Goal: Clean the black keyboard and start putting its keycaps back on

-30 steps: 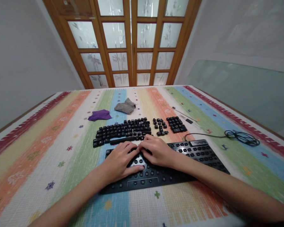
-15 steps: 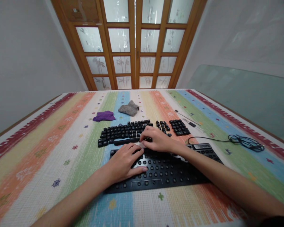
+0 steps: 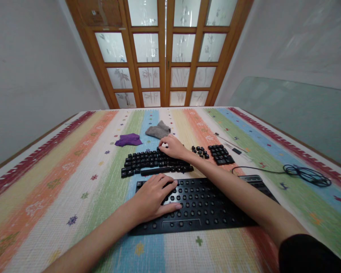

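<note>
A black keyboard lies in front of me with most of its keycaps off, the bare stems showing. My left hand rests flat on its left part, fingers spread and holding nothing. Beyond the keyboard, loose black keycaps are laid out in rows, with a long spacebar at the near side. My right hand is at the far edge of these rows, thumb and forefinger pinched at a small black keycap, mostly hidden by the fingers. My right forearm crosses above the keyboard's right half.
More keycaps lie scattered and in a number-pad block to the right. A coiled cable and a thin tool are farther right. A purple cloth and a grey cloth lie at the back on the striped tablecloth.
My right hand has moved from the keyboard's upper edge forward to the far row of loose keycaps. The left hand stays on the keyboard. The view has shifted slightly.
</note>
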`<action>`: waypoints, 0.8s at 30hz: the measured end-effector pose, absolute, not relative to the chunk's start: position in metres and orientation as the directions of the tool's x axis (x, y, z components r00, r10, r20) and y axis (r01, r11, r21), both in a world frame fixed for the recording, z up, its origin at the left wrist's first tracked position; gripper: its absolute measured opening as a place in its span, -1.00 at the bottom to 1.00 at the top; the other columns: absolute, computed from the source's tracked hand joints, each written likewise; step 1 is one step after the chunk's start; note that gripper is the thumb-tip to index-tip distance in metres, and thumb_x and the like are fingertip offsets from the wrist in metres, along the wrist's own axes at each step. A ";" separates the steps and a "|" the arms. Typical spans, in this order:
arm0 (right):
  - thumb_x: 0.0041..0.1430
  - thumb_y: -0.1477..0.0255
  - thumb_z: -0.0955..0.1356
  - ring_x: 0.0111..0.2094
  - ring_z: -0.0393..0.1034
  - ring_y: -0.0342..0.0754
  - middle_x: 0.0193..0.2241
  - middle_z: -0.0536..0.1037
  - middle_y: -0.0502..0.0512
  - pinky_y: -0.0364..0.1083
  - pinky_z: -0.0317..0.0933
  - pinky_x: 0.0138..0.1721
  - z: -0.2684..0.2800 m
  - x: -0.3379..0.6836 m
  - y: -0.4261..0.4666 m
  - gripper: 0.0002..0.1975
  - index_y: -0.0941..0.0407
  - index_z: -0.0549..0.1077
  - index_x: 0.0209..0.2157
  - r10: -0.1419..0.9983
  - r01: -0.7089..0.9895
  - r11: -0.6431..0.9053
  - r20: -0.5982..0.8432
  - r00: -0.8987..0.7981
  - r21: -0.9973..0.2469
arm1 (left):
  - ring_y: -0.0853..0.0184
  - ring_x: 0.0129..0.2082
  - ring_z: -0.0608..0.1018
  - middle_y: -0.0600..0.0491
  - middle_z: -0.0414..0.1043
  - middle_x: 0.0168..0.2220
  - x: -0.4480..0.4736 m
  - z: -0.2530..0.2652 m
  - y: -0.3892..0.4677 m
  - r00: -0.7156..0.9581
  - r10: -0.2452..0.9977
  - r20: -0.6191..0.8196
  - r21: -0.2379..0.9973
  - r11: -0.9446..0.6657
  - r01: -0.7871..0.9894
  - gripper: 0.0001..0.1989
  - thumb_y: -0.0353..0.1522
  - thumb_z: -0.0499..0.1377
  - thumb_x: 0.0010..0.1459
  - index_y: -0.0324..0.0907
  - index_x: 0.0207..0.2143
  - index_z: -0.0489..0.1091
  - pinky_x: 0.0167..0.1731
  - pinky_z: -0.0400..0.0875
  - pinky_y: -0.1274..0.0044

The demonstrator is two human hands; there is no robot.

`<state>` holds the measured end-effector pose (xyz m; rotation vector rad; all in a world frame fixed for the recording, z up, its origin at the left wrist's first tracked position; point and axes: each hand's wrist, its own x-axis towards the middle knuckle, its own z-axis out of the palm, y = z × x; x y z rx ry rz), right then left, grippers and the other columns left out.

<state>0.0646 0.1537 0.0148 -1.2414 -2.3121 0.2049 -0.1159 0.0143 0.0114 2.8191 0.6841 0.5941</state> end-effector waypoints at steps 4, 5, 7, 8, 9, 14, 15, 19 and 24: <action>0.14 0.55 0.36 -0.22 0.34 0.03 -0.35 0.61 0.14 -0.04 0.14 -0.10 0.013 0.055 0.166 -0.89 0.18 0.57 -0.39 0.818 0.746 0.573 0.303 -0.490 -0.340 | 0.11 0.00 0.44 -0.12 0.43 0.01 -0.117 0.010 0.015 0.817 0.471 0.333 0.266 -0.878 0.398 -0.50 -0.06 0.11 0.31 -0.21 0.13 0.31 0.00 0.39 0.23; 0.13 0.56 0.36 -0.22 0.34 0.04 -0.35 0.61 0.15 -0.04 0.14 -0.11 0.013 0.053 0.167 -0.89 0.18 0.57 -0.39 0.819 0.749 0.572 0.289 -0.496 -0.335 | 0.11 0.00 0.44 -0.12 0.43 0.02 -0.117 0.010 0.015 0.818 0.472 0.328 0.267 -0.877 0.399 -0.50 -0.06 0.12 0.31 -0.22 0.13 0.31 0.01 0.38 0.23; 0.13 0.58 0.35 -0.22 0.36 0.04 -0.34 0.62 0.17 -0.05 0.15 -0.12 0.014 0.051 0.170 -0.87 0.20 0.57 -0.37 0.823 0.755 0.567 0.268 -0.502 -0.329 | 0.11 0.01 0.43 -0.12 0.42 0.03 -0.117 0.010 0.015 0.821 0.475 0.316 0.271 -0.875 0.402 -0.49 -0.07 0.13 0.30 -0.24 0.12 0.31 0.02 0.38 0.24; 0.13 0.59 0.35 -0.21 0.37 0.04 -0.33 0.62 0.17 -0.05 0.15 -0.13 0.014 0.050 0.172 -0.86 0.20 0.58 -0.36 0.825 0.758 0.564 0.260 -0.502 -0.327 | 0.11 0.01 0.43 -0.12 0.42 0.03 -0.117 0.010 0.015 0.823 0.475 0.312 0.271 -0.875 0.402 -0.49 -0.07 0.13 0.30 -0.24 0.12 0.32 0.02 0.38 0.24; 0.13 0.60 0.34 -0.21 0.38 0.03 -0.32 0.63 0.17 -0.06 0.16 -0.13 0.014 0.050 0.173 -0.86 0.20 0.58 -0.34 0.827 0.761 0.561 0.254 -0.501 -0.326 | 0.11 0.01 0.43 -0.12 0.42 0.02 -0.117 0.010 0.015 0.824 0.474 0.309 0.271 -0.875 0.402 -0.49 -0.06 0.13 0.31 -0.24 0.12 0.32 0.02 0.38 0.24; 0.13 0.60 0.34 -0.22 0.43 0.01 -0.29 0.65 0.16 -0.07 0.19 -0.11 0.015 0.050 0.174 -0.84 0.20 0.59 -0.32 0.831 0.765 0.557 0.232 -0.506 -0.325 | 0.10 -0.01 0.43 -0.11 0.42 0.02 -0.117 0.011 0.014 0.825 0.476 0.305 0.269 -0.874 0.405 -0.49 -0.06 0.11 0.32 -0.23 0.13 0.30 0.01 0.39 0.24; 0.13 0.60 0.35 -0.22 0.44 0.01 -0.29 0.65 0.16 -0.07 0.20 -0.11 0.015 0.050 0.173 -0.85 0.20 0.59 -0.31 0.831 0.764 0.557 0.229 -0.508 -0.325 | 0.11 -0.01 0.44 -0.11 0.42 0.02 -0.116 0.011 0.014 0.824 0.477 0.306 0.269 -0.873 0.406 -0.50 -0.06 0.11 0.31 -0.23 0.12 0.31 0.01 0.39 0.24; 0.15 0.57 0.36 -0.22 0.47 -0.01 -0.27 0.66 0.15 -0.07 0.22 -0.09 0.015 0.052 0.172 -0.86 0.19 0.59 -0.29 0.833 0.766 0.553 0.214 -0.509 -0.328 | 0.11 0.00 0.44 -0.12 0.42 0.02 -0.116 0.011 0.014 0.824 0.472 0.315 0.264 -0.877 0.401 -0.50 -0.07 0.10 0.32 -0.25 0.12 0.31 0.01 0.39 0.24; 0.12 0.50 0.41 -0.18 0.48 0.02 -0.26 0.66 0.13 -0.05 0.23 -0.05 0.016 0.053 0.172 -0.88 0.16 0.60 -0.27 0.844 0.779 0.537 0.197 -0.499 -0.325 | 0.11 0.01 0.43 -0.12 0.42 0.03 -0.116 0.011 0.015 0.827 0.472 0.307 0.262 -0.877 0.403 -0.49 -0.06 0.10 0.32 -0.25 0.12 0.31 0.02 0.39 0.25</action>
